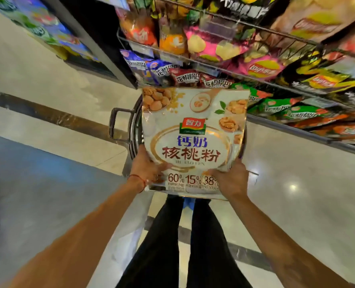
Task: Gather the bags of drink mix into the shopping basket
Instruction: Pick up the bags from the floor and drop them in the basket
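Observation:
A large white bag of walnut drink mix [194, 140], printed with walnuts and a green logo, is held face up in front of me. My left hand [148, 168] grips its lower left corner and my right hand [229, 179] grips its lower right corner. Directly beneath the bag stands the dark shopping basket [134, 129], mostly hidden; only its left rim and its handle [115, 125] show. I cannot tell whether the bag touches the basket.
Wire shelves [255, 59] packed with colourful snack and chip bags fill the upper right, close behind the basket. A dark cabinet [85, 34] stands at the upper left. Pale tiled floor [48, 121] spreads left and right. My black-trousered legs [185, 242] are below.

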Motion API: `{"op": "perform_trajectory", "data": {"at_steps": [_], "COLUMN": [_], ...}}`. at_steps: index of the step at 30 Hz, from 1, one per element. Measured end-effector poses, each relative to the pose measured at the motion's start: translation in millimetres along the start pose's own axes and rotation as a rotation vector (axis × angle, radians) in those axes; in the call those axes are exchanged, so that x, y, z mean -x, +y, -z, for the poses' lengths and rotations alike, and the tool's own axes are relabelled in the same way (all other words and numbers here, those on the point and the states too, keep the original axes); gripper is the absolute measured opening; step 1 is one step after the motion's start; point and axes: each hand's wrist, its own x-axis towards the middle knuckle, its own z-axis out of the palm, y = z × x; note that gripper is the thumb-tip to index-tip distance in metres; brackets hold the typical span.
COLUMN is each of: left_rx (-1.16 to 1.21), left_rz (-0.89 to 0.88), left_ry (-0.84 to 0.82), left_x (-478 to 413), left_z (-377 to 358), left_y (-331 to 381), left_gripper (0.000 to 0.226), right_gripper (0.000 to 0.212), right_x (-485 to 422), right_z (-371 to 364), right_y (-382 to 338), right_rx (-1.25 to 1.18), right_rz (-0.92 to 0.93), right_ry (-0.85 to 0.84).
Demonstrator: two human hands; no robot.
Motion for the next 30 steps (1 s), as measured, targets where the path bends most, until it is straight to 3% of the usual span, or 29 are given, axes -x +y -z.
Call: {"op": "perform_trajectory", "data": {"at_steps": [5, 11, 16, 23, 30], "left_rx": [-0.055, -0.075, -0.091, -0.072, -0.165], "left_rz": [-0.113, -0.127, -0.106, -0.084, -0.04], "left_ry": [0.048, 0.117, 0.179, 0.205, 0.222], "left_x": [-75.7, -152.9, -196.9, -213.6, -210.2], "left_z": [-14.0, -45.8, -68.8, -83.8, -81.6], "left_y": [-7.2, -46.0, -94.7, -153.2, -151.0], "left_gripper": [0.074, 0.069, 0.07, 0.078, 0.083], "right_gripper": [0.047, 0.048, 0.047, 0.047, 0.057], "right_x": [-50.3, -117.1, -155.8, -178.1, -173.3], "right_z": [-32.7, -77.5, -111.8, -140.8, -137.9], "right_y": [14.8, 52.2, 95.0, 140.5, 134.2], "right_rx": [-0.079, -0.114, -0.076, 0.009, 0.059], "right_rz": [0.042, 0.012, 0.096, -0.004, -0.056], "right_ry": [0.106, 0.15, 0.131, 0.089, 0.036]}}
